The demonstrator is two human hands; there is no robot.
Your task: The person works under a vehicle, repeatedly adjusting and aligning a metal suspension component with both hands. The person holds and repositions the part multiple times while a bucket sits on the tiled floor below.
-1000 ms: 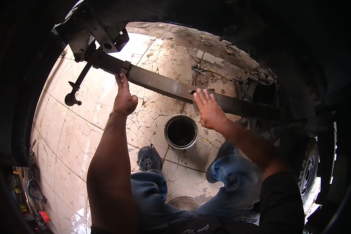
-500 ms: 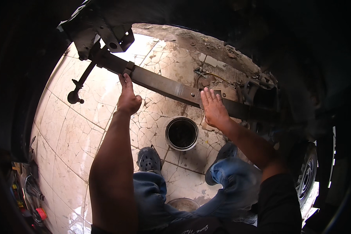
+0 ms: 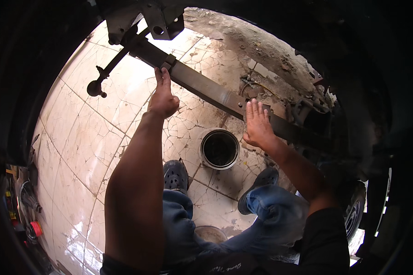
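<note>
A long flat metal leaf spring (image 3: 206, 89) runs diagonally under the vehicle, with a bracket clamp (image 3: 169, 62) on its upper-left part. My left hand (image 3: 163, 98) touches the spring's near edge by that clamp, index and middle fingers stretched up, the others curled. My right hand (image 3: 259, 123) lies flat against the spring farther right, fingers extended, beside a small bolt. A rod with a round joint (image 3: 95, 88) hangs left of the spring below a dark mounting bracket (image 3: 170, 25).
An open round can (image 3: 219, 149) stands on the cracked tile floor (image 3: 73, 137) between my feet, near another round container (image 3: 211, 233). Dark vehicle bodywork surrounds the top and sides. A wheel (image 3: 353, 215) is at right, assorted tools (image 3: 25, 201) at lower left, broken rubble (image 3: 261, 50) beyond the spring.
The view has shifted, so the spring and bracket sit higher and farther right in the picture. My right hand has edged slightly right along the spring; my left stays by the clamp.
</note>
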